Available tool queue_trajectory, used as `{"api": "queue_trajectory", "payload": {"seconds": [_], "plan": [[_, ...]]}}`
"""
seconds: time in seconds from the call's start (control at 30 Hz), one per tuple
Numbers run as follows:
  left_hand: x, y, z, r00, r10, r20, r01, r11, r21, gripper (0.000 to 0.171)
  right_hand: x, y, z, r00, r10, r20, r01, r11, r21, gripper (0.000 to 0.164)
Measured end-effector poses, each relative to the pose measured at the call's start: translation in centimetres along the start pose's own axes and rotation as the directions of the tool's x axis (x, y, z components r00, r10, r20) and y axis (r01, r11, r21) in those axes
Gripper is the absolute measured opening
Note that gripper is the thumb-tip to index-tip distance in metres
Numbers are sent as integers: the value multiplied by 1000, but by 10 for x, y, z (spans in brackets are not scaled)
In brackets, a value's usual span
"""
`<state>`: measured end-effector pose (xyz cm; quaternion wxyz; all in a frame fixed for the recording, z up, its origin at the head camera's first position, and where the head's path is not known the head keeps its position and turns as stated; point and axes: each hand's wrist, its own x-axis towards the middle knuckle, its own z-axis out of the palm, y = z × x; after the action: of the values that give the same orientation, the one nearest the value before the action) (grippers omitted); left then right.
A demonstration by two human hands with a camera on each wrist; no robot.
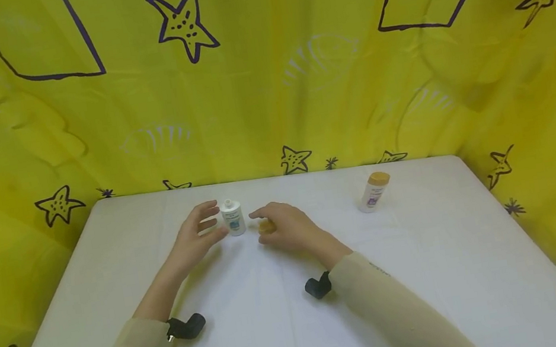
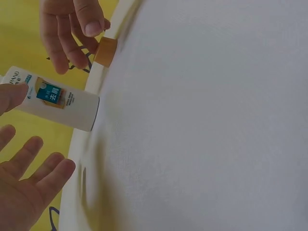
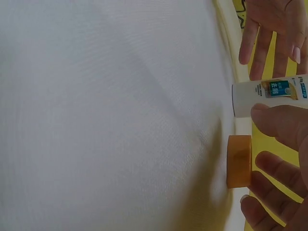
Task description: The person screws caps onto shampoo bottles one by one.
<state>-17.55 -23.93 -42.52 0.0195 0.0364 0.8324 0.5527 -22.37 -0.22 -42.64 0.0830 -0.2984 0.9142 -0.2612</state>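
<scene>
A white shampoo bottle (image 1: 233, 219) with a teal label stands upright on the table, its narrow white neck bare. My left hand (image 1: 199, 233) is beside it on the left, fingers spread; in the left wrist view its thumb (image 2: 12, 97) overlaps the bottle (image 2: 57, 98). To the right of the bottle an orange cap (image 3: 239, 161) sits on the cloth. Loosely bent, the fingers of my right hand (image 1: 288, 226) hover around this cap, and in the right wrist view the thumb (image 3: 276, 120) lies apart from it.
Farther right stands a second white bottle (image 1: 371, 194) with an orange cap on and a purple mark on its label. White cloth covers the table (image 1: 257, 320). A yellow curtain (image 1: 255, 93) with starfish drawings hangs behind and at both sides.
</scene>
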Motion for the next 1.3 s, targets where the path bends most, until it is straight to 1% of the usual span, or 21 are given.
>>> {"api": "queue_trajectory", "payload": {"seconds": [0.03,0.1,0.23,0.27,0.33,0.4,0.47,0.6,0.67,0.87,0.97,1.2,1.3], "plan": [[0,4,1,1000,-4,8,4,1000,-9,64,0,0,1,1000,1,0,-1,1000,-7,48],[2,4,3,1000,11,27,-11,1000,-6,62,0,1,2,1000,5,-7,-6,1000,-26,46],[-3,21,4,998,21,64,-20,1000,-9,58,1,1,3,1000,1,-1,-1,999,-41,41],[-3,21,5,997,23,72,-22,1000,-4,57,1,0,3,1000,-1,2,1,999,-42,40],[-5,28,6,996,12,86,-11,1000,-10,56,2,0,4,1000,-6,18,6,999,-47,38],[-2,25,7,995,13,94,-14,1000,3,56,3,0,5,999,-15,31,16,998,-60,36],[2,18,8,995,17,94,-18,1000,14,54,3,0,6,999,-24,35,27,996,-85,33],[12,2,11,996,29,79,-32,999,39,49,3,2,6,999,-47,25,50,991,-122,28],[15,-2,12,997,39,72,-42,998,42,47,2,3,6,998,-57,17,59,990,-129,27],[21,-3,14,998,39,58,-42,998,45,41,-4,6,4,998,-57,3,57,992,-117,25],[22,-3,15,998,37,53,-40,998,52,40,-7,6,2,998,-55,-5,54,995,-87,24],[21,-5,16,999,36,17,-37,999,35,43,-15,6,-4,998,-63,-13,63,998,-21,23],[20,-5,17,999,53,6,-54,998,37,42,-20,5,-7,998,-63,-21,63,998,-7,24]]}}
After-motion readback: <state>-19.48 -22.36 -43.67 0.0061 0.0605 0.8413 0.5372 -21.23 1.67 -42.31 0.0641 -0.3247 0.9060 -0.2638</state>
